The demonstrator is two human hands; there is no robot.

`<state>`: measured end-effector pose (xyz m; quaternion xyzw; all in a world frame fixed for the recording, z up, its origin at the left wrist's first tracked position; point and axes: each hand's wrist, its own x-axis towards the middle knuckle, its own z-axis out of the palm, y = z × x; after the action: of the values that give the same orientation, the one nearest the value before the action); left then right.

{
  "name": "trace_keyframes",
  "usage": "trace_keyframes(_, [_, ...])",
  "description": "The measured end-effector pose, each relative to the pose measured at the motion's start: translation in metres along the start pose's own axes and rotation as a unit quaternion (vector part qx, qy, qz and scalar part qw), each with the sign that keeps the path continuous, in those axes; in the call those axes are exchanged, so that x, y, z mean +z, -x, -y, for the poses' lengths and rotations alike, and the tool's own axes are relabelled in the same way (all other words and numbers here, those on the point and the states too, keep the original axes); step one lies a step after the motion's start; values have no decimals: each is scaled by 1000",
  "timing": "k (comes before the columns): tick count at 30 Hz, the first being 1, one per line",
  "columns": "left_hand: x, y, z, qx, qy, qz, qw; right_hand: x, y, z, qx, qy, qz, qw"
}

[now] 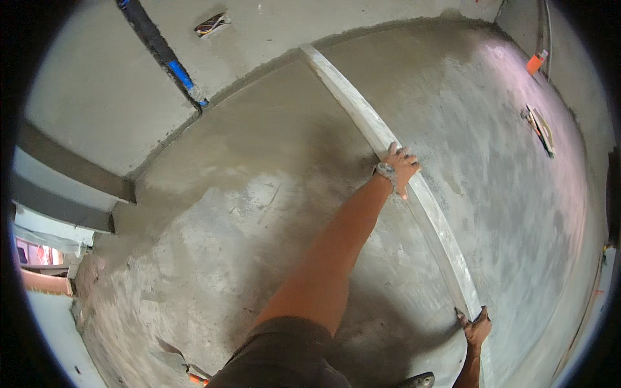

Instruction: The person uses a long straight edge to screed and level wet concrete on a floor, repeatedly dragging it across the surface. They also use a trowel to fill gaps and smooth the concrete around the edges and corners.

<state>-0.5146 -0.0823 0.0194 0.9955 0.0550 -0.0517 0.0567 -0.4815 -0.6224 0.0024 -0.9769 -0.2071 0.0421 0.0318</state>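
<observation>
Long pale bar point(433, 213), flat-faced, whitish with grey smudges, slanting across grey plaster point(239, 213), its far end at the plaster's edge, left hand point(402, 169) grasping it around mid-length, right hand point(477, 328) grasping it toward the near end

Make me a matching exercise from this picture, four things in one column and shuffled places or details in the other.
1. left hand
2. right hand
3. blue tubing
4. orange piece

A. in the dark groove
B. on the long bar, lower in the picture
C. the picture's upper right
D. wristwatch at its wrist

Pairs: 1-D, 2-B, 3-A, 4-C
</observation>
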Motion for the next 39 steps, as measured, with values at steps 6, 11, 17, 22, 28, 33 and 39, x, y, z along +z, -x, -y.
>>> trace_keyframes(6, [9,-13,11,16,31,5,999,7,-4,-8,-21,-6,-18,1000])
trace_keyframes(11, [13,-2,11,18,44,-4,999,8,-2,-10,-47,-48,-62,996])
trace_keyframes(17, [19,14,11,15,53,-25,998,7,4,-13,-69,-30,-41,996])
trace_keyframes(22, [23,28,8,0,41,-38,998,0,9,-8,-51,-26,3,998])
trace_keyframes(28, [35,57,7,-7,58,-76,995,5,23,-14,-56,-42,6,998])
trace_keyframes(33, [27,58,-4,10,74,-72,995,4,26,-30,-42,-48,1,998])
trace_keyframes(39, [7,-27,-12,7,49,-46,998,-12,-22,-30,-20,-34,-13,999])
